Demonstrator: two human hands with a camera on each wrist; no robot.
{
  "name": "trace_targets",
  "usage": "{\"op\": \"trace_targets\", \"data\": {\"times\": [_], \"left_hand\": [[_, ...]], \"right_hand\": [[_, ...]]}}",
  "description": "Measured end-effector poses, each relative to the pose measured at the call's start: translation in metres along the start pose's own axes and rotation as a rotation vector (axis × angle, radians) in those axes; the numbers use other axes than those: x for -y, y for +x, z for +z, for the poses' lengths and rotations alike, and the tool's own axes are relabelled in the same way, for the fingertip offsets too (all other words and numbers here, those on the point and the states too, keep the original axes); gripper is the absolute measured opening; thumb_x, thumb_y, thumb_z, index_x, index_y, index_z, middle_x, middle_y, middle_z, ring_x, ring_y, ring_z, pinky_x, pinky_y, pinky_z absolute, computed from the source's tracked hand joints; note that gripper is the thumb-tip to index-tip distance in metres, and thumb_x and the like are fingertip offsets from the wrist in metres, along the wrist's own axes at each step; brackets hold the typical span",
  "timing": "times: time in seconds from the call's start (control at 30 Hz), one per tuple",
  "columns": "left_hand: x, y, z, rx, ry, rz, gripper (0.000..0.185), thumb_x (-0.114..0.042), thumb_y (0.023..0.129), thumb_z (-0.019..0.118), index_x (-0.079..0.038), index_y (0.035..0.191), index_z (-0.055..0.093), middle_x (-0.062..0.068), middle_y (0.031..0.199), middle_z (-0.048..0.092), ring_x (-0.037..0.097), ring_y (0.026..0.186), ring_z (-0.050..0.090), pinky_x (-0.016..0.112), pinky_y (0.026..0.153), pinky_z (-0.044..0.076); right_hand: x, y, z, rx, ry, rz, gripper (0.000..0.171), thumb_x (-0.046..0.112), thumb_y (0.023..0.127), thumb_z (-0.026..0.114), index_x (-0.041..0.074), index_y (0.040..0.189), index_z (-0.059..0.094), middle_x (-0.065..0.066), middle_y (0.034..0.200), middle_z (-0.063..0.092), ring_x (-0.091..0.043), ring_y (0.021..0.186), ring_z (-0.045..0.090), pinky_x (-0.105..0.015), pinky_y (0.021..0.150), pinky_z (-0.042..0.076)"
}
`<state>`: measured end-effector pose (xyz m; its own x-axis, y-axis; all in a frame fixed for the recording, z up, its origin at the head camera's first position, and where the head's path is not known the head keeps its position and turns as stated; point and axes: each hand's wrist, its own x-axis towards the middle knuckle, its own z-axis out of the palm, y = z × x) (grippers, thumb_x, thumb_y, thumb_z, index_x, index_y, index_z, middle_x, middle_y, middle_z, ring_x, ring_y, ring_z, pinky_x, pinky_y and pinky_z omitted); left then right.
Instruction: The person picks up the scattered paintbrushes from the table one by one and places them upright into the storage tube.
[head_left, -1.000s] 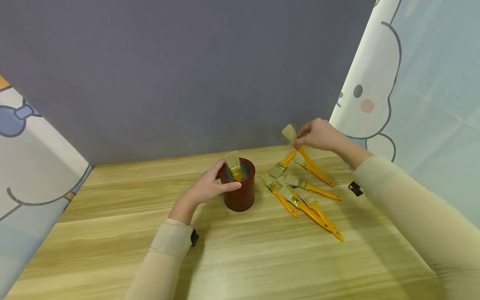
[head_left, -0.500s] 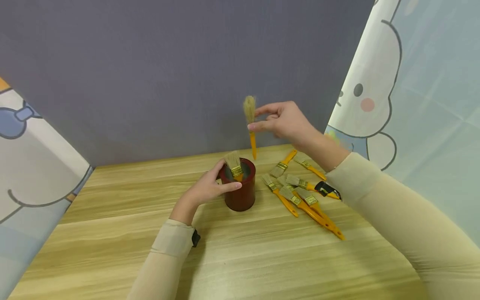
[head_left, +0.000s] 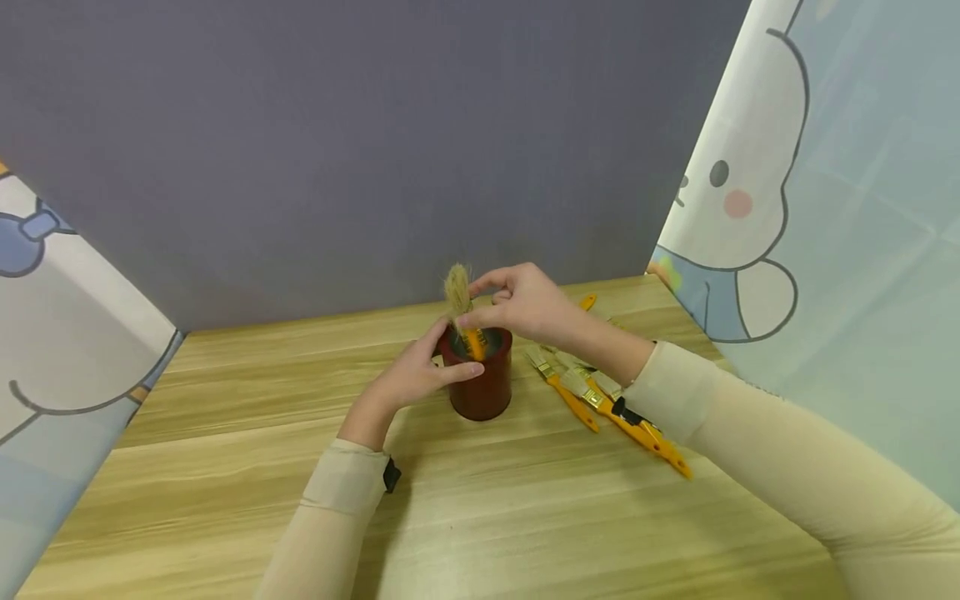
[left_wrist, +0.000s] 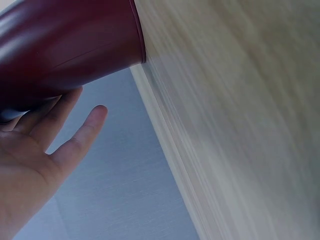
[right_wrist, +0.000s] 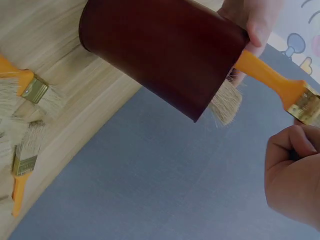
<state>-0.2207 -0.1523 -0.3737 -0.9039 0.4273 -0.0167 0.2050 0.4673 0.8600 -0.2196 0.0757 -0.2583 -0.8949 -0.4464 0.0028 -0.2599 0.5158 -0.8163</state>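
A dark red can (head_left: 480, 396) stands upright on the table. My left hand (head_left: 408, 379) holds it at the rim, thumb in front and fingers round the far left side; in the left wrist view some fingers lie against its wall. Over the opening, my right hand (head_left: 525, 304) pinches a paintbrush (head_left: 456, 290) by the metal band, bristles up. Its orange handle (right_wrist: 270, 77) points down at the can's mouth in the right wrist view; how deep it reaches I cannot tell. Bristles of another paintbrush (right_wrist: 227, 102) stick out of the can.
Several more orange-handled paintbrushes (head_left: 573, 404) lie loose on the wooden table (head_left: 495, 517) right of the can, partly hidden under my right forearm. A grey wall (head_left: 375, 167) rises behind the table, and a cartoon-printed curtain (head_left: 847, 250) hangs at the right.
My right hand has lifted a paintbrush from the pile at the right and carried it left, then lowered it to the can's opening. The left hand and the can have stayed put.
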Motion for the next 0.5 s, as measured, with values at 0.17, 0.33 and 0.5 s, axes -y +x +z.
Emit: {"op": "trace_targets", "data": {"times": [0.17, 0.33, 0.5], "left_hand": [[-0.002, 0.002, 0.0, 0.007, 0.026, 0.009, 0.071, -0.06, 0.093, 0.077, -0.027, 0.148, 0.046, 0.002, 0.13, 0.066, 0.026, 0.121, 0.065, 0.05, 0.102, 0.054], [-0.001, 0.0, 0.003, 0.001, 0.054, -0.01, 0.053, -0.057, 0.094, 0.077, -0.017, 0.117, 0.051, 0.007, 0.102, 0.059, 0.025, 0.088, 0.056, 0.039, 0.076, 0.049], [0.0, -0.002, 0.005, -0.008, 0.064, -0.003, 0.053, -0.055, 0.094, 0.078, -0.019, 0.123, 0.052, 0.005, 0.102, 0.059, 0.025, 0.091, 0.058, 0.036, 0.077, 0.049]], "right_hand": [[-0.009, 0.006, 0.01, 0.041, -0.122, 0.042, 0.048, 0.04, 0.089, 0.086, 0.013, 0.126, 0.075, 0.006, 0.059, 0.056, -0.011, 0.056, 0.042, -0.026, 0.058, 0.042], [-0.022, 0.009, 0.024, 0.049, -0.202, 0.014, 0.041, 0.039, 0.092, 0.085, 0.011, 0.12, 0.079, 0.008, 0.051, 0.034, -0.009, 0.048, 0.029, -0.026, 0.052, 0.031], [-0.03, 0.012, 0.033, 0.022, -0.297, -0.001, 0.04, 0.043, 0.092, 0.084, 0.012, 0.117, 0.079, 0.009, 0.051, 0.037, -0.007, 0.048, 0.03, -0.024, 0.051, 0.03]]}}
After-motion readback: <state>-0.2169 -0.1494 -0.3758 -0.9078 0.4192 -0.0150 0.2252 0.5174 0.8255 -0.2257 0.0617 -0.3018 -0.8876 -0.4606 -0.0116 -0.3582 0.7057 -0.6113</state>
